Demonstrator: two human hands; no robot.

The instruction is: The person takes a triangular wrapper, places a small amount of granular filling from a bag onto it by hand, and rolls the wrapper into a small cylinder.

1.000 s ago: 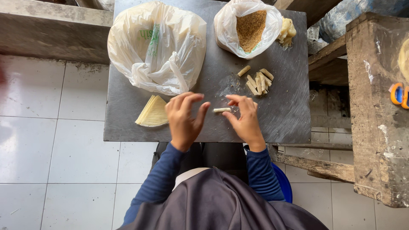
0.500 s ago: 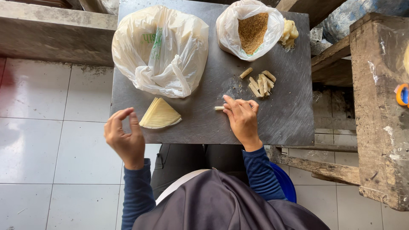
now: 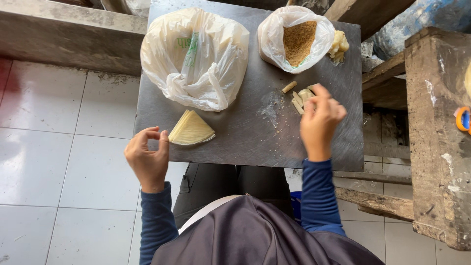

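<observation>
Her right hand [image 3: 320, 120] pinches over the small pile of pale rolled pastry sticks [image 3: 300, 96]; her left hand [image 3: 147, 158] hovers loosely curled, empty, beside the fanned stack of thin yellow triangular wrappers [image 3: 190, 130]

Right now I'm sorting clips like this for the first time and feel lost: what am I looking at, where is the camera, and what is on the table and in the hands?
This is one view from a camera on a person's head, looking down at their own two bare hands; no machine is involved. The grey table holds a big knotted plastic bag, an open bag of brown crumbs, a stack of pale triangular sheets and a pile of small rolled pieces. The left hand hangs by the sheets, fingers pinched, apparently empty. The right hand is over the rolled pieces; whether it holds one is hidden.
</observation>
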